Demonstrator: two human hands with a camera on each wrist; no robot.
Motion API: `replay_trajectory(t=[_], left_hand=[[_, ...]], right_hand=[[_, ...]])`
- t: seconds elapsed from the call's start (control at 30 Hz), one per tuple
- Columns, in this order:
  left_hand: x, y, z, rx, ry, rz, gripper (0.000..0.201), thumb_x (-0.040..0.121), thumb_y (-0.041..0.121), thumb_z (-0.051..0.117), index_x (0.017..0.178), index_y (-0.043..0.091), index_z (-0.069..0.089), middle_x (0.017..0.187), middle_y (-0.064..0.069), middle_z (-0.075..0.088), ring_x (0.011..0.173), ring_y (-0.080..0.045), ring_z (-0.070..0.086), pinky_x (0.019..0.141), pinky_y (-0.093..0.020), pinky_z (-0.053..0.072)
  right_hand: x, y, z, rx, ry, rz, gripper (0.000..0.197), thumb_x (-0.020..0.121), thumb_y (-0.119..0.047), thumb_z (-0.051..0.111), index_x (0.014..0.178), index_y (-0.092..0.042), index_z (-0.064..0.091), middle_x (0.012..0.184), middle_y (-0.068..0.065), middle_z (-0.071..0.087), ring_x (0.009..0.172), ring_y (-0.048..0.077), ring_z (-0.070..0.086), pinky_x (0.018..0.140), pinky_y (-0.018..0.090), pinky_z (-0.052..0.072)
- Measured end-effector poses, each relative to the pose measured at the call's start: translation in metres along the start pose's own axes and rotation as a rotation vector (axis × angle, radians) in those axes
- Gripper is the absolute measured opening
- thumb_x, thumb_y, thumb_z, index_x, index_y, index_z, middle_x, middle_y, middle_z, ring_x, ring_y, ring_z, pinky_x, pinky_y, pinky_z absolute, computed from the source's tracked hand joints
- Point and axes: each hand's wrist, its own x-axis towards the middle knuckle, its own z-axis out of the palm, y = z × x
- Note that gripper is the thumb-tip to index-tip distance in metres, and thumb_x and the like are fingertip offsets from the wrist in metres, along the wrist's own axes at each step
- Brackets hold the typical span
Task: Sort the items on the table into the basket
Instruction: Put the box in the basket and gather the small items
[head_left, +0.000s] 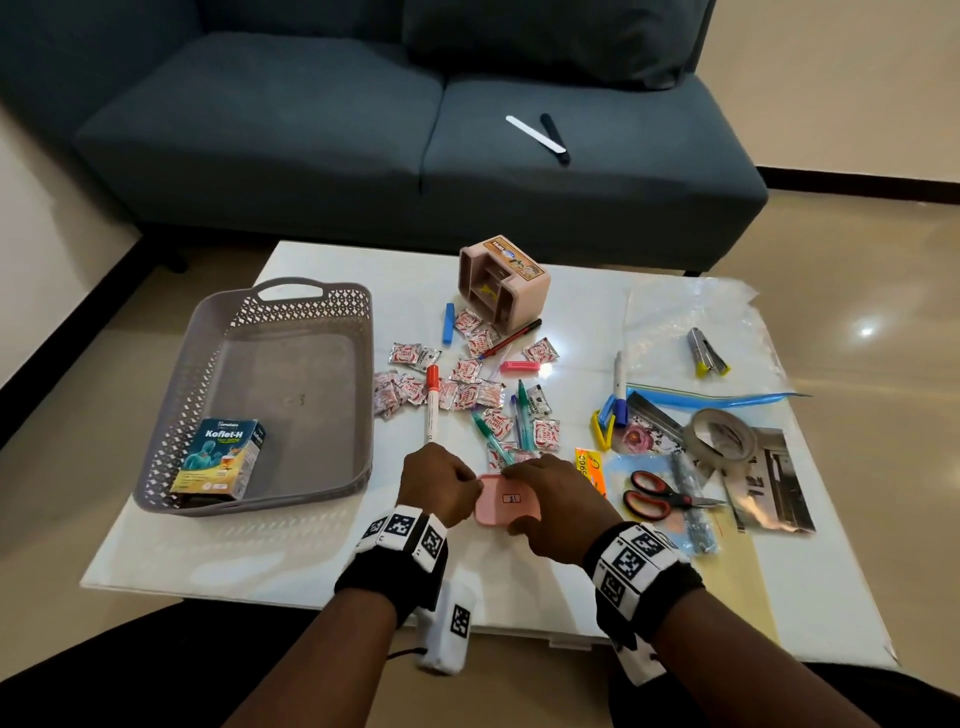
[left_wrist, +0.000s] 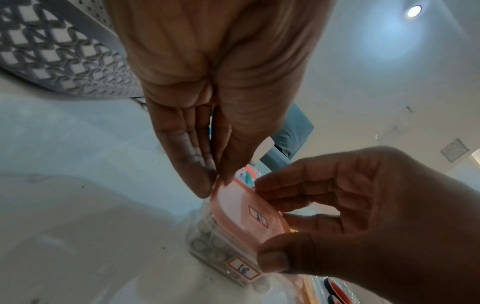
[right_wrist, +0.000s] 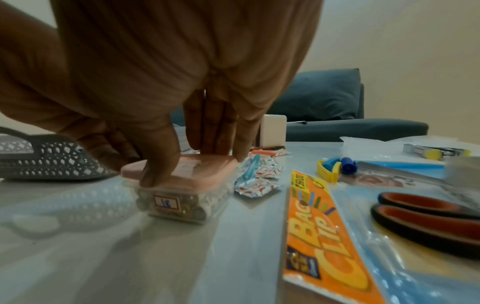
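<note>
A small clear box with a pink lid (head_left: 508, 500) stands on the white table near its front edge; coins show through its wall and a label reads "18" (right_wrist: 166, 203). My left hand (head_left: 441, 483) pinches the lid's left edge (left_wrist: 226, 185) between thumb and fingers. My right hand (head_left: 545, 499) grips the box from the right, fingers over the far side of the lid (right_wrist: 213, 164) and thumb on the near wall. The grey lattice basket (head_left: 270, 312) lies to the left and holds a Koflet-H carton (head_left: 221, 460).
Behind the box lie several red-and-white sachets (head_left: 467, 371), green pens (head_left: 493, 441) and a red-capped marker (head_left: 432, 400). To the right are a bag clip pack (right_wrist: 319, 226), scissors (head_left: 660, 499), a tape roll (head_left: 719, 434) and a stapler (head_left: 706, 353). A pink desk organizer (head_left: 501, 283) stands at the back.
</note>
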Motion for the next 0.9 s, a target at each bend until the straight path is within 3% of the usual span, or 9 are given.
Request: replay_trajectory(t=[0.1,0.17,0.27,0.33,0.47,0.6,0.73,0.83,0.9], left_hand=[[-0.003,-0.003,0.0,-0.042,0.012,-0.011,0.011,0.073,0.021,0.082,0.077,0.011,0.08,0.066,-0.005,0.074,0.061,-0.018,0.071,0.071,-0.035,0.061],[-0.002,0.0,0.0,-0.029,0.022,-0.009,0.015,0.073,0.022,0.083,0.082,0.011,0.08,0.074,-0.006,0.076,0.067,-0.019,0.072,0.075,-0.034,0.06],[0.001,0.004,0.002,0.037,0.03,-0.006,0.02,0.074,0.026,0.082,0.087,0.011,0.08,0.083,-0.005,0.077,0.077,-0.019,0.073,0.083,-0.032,0.057],[0.002,0.005,0.002,0.062,0.003,-0.019,0.018,0.076,0.027,0.08,0.085,0.011,0.08,0.081,-0.005,0.076,0.077,-0.02,0.073,0.082,-0.032,0.057],[0.006,0.004,0.004,0.042,-0.011,-0.072,0.017,0.076,0.026,0.081,0.077,0.01,0.08,0.072,-0.007,0.075,0.07,-0.023,0.073,0.075,-0.034,0.06],[0.012,0.002,0.01,0.049,-0.002,-0.111,0.017,0.074,0.026,0.083,0.077,0.01,0.079,0.073,-0.007,0.075,0.068,-0.022,0.073,0.072,-0.034,0.061],[0.018,0.004,0.014,0.098,0.024,-0.138,0.027,0.073,0.03,0.081,0.089,0.009,0.077,0.088,-0.01,0.075,0.082,-0.024,0.072,0.075,-0.032,0.06],[0.018,0.004,0.016,0.119,0.032,-0.147,0.029,0.074,0.03,0.079,0.093,0.009,0.076,0.093,-0.011,0.075,0.087,-0.025,0.071,0.075,-0.031,0.059],[0.015,0.004,0.017,0.128,0.025,-0.149,0.029,0.075,0.03,0.078,0.094,0.008,0.075,0.094,-0.011,0.075,0.088,-0.025,0.071,0.075,-0.03,0.058]], right_hand=[[-0.003,0.004,0.003,0.098,0.022,0.038,0.07,0.073,-0.03,0.08,0.137,-0.024,0.051,0.133,0.002,0.054,0.123,0.021,0.048,0.105,0.029,0.038],[-0.003,0.009,0.008,0.259,0.114,0.115,0.072,0.066,-0.03,0.086,0.131,-0.024,0.058,0.129,0.0,0.058,0.121,0.019,0.051,0.105,0.031,0.042],[0.0,0.017,0.011,0.418,0.284,0.282,0.056,0.064,-0.026,0.089,0.116,-0.017,0.07,0.113,0.002,0.068,0.101,0.013,0.062,0.091,0.026,0.051],[0.003,0.018,0.009,0.394,0.257,0.354,0.041,0.072,-0.025,0.084,0.109,-0.014,0.074,0.103,0.006,0.073,0.09,0.016,0.066,0.085,0.023,0.049],[0.013,0.018,0.005,0.397,0.224,0.449,0.018,0.081,-0.027,0.076,0.095,-0.017,0.079,0.095,0.005,0.076,0.09,0.018,0.068,0.081,0.024,0.05],[0.022,0.018,0.005,0.454,0.217,0.51,0.012,0.078,-0.025,0.078,0.085,-0.016,0.08,0.087,0.005,0.075,0.08,0.02,0.07,0.078,0.038,0.059],[0.022,0.016,0.002,0.451,0.204,0.542,0.013,0.083,-0.024,0.074,0.082,-0.012,0.078,0.077,0.006,0.072,0.062,0.018,0.068,0.062,0.029,0.06],[0.017,0.013,0.002,0.461,0.201,0.542,0.015,0.085,-0.024,0.071,0.083,-0.01,0.075,0.075,0.005,0.068,0.057,0.017,0.064,0.045,0.012,0.049],[0.014,0.011,0.005,0.546,0.21,0.554,0.014,0.086,-0.021,0.071,0.083,-0.007,0.072,0.075,0.004,0.062,0.055,0.018,0.065,0.04,0.018,0.051]])
